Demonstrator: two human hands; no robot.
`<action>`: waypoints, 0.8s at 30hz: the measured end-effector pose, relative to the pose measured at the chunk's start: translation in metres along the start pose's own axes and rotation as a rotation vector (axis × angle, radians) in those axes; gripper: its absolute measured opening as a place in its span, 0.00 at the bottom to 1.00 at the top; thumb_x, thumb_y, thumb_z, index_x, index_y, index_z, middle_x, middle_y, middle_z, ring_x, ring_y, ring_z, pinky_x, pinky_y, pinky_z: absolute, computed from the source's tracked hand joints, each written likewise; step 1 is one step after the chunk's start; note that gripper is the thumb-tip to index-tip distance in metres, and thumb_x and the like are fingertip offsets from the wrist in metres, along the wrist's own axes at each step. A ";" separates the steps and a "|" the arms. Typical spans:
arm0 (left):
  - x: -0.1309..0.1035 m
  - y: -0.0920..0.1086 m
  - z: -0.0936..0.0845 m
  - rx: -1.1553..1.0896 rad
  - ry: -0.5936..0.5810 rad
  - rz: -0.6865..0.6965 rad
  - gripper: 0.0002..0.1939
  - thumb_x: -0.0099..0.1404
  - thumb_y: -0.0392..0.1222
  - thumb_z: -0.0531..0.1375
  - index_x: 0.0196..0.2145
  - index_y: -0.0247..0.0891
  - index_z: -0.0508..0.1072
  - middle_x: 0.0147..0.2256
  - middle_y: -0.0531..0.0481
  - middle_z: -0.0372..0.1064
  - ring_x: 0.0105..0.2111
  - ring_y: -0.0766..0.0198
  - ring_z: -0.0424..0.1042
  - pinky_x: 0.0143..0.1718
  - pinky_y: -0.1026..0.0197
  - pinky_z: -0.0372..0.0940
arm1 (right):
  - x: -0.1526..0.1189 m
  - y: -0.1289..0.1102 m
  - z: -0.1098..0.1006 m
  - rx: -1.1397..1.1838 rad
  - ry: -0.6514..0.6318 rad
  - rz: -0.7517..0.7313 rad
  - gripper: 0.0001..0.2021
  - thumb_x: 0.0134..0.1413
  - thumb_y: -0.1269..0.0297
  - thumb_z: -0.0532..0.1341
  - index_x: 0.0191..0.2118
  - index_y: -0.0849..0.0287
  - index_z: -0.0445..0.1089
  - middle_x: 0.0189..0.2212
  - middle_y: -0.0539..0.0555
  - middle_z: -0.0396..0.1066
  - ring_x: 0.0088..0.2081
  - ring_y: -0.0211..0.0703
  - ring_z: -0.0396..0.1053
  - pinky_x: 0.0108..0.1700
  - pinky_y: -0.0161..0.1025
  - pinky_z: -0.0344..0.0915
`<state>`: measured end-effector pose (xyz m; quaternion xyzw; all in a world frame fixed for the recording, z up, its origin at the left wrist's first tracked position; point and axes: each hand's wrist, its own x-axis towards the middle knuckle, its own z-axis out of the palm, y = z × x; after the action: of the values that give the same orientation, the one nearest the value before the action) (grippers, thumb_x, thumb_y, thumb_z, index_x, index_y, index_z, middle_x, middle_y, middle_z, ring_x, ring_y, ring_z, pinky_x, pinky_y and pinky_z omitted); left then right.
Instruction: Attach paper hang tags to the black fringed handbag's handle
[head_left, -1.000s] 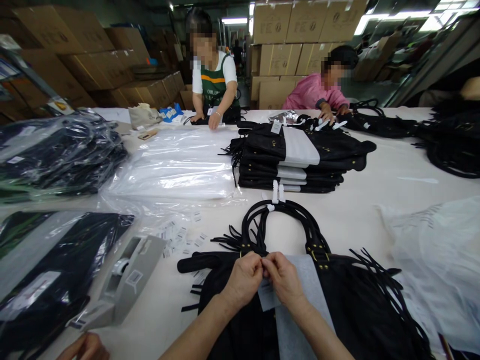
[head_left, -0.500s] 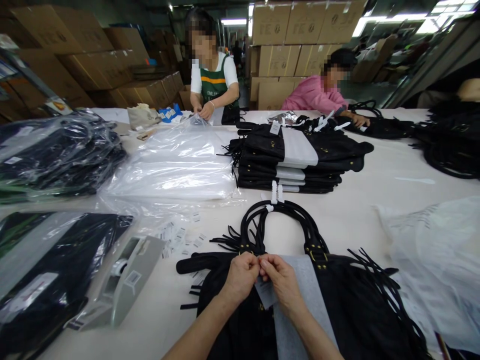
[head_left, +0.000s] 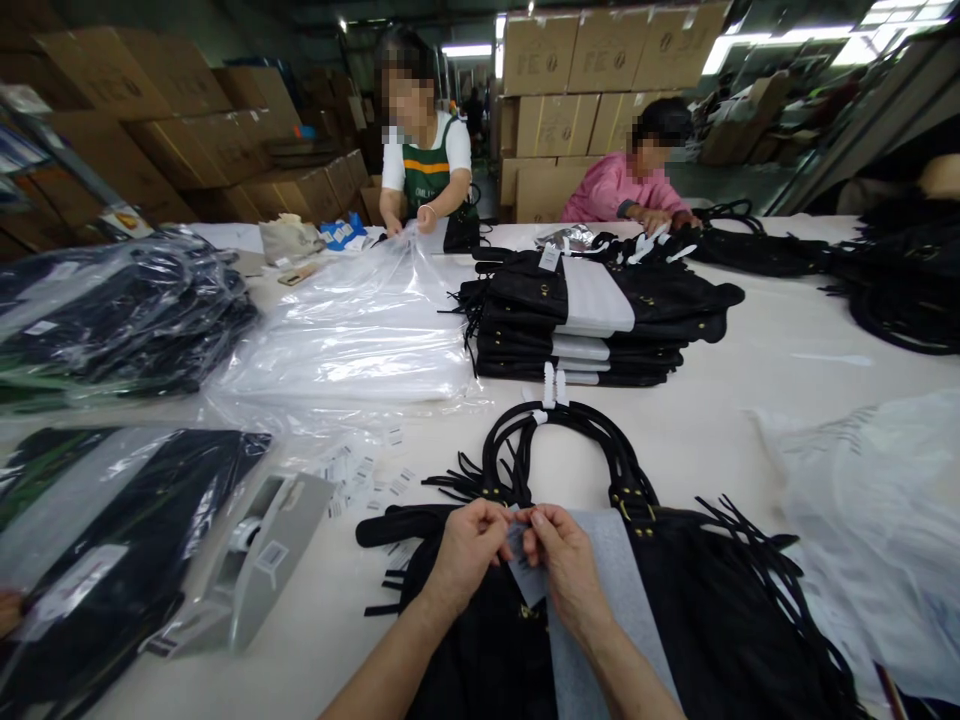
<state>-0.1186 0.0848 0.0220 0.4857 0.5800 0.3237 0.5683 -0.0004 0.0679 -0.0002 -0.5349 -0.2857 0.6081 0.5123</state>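
A black handbag (head_left: 720, 600) with fringes and brass-coloured fittings lies in front of me, a grey-white paper band (head_left: 607, 580) across its middle. Its black handles (head_left: 583, 418) stand up in an arch, with white wrapping strips (head_left: 555, 388) at the top. My left hand (head_left: 474, 545) and my right hand (head_left: 561, 555) meet over the bag, just below the handles. Both are closed in a pinch, fingertips nearly touching. Whatever lies between the fingertips is too small to make out. A pale paper tag (head_left: 527, 572) hangs between the hands, partly covered by the fingers.
Behind the bag is a stack of black bags (head_left: 517, 285), with clear plastic sleeves (head_left: 352, 340) to its left. Plastic-wrapped bags (head_left: 112, 310), a grey dispenser (head_left: 277, 550) and loose barcode labels (head_left: 360, 475) lie left. White plastic (head_left: 877, 500) lies right. Two co-workers (head_left: 435, 160) (head_left: 611, 185) stand across the table.
My hands have drawn slightly apart, the left one shifting left, so more of the tag shows. Across the table, the co-worker in pink has moved both hands to the white-wrapped handles.
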 end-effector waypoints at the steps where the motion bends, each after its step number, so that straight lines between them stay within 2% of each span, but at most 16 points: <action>1: -0.002 0.000 -0.003 -0.011 0.017 0.010 0.06 0.52 0.40 0.52 0.23 0.36 0.64 0.14 0.56 0.62 0.15 0.70 0.61 0.18 0.69 0.55 | -0.001 0.000 0.000 0.002 -0.009 0.002 0.14 0.46 0.53 0.57 0.28 0.61 0.64 0.14 0.44 0.63 0.16 0.29 0.55 0.21 0.30 0.52; 7: -0.006 -0.010 -0.009 0.109 0.082 0.051 0.08 0.52 0.43 0.54 0.21 0.36 0.62 0.15 0.60 0.56 0.13 0.74 0.54 0.16 0.70 0.50 | -0.004 -0.004 0.003 -0.051 -0.068 0.018 0.15 0.42 0.52 0.61 0.24 0.61 0.65 0.13 0.45 0.64 0.15 0.30 0.56 0.20 0.30 0.52; 12: -0.007 -0.013 -0.005 0.169 0.086 0.075 0.08 0.53 0.42 0.53 0.22 0.35 0.64 0.17 0.58 0.57 0.17 0.73 0.54 0.19 0.69 0.50 | -0.003 -0.006 0.003 -0.062 -0.095 0.054 0.15 0.40 0.52 0.62 0.22 0.61 0.66 0.12 0.45 0.63 0.15 0.29 0.55 0.19 0.29 0.51; 24: -0.010 -0.011 -0.005 0.262 0.072 0.090 0.08 0.53 0.41 0.51 0.22 0.35 0.65 0.17 0.57 0.55 0.17 0.72 0.53 0.20 0.68 0.49 | 0.000 -0.006 -0.001 -0.040 -0.130 0.104 0.15 0.41 0.52 0.61 0.23 0.61 0.65 0.12 0.45 0.62 0.15 0.29 0.55 0.20 0.30 0.51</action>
<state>-0.1265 0.0727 0.0161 0.5694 0.6147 0.2876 0.4639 0.0021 0.0693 0.0049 -0.5184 -0.3023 0.6616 0.4496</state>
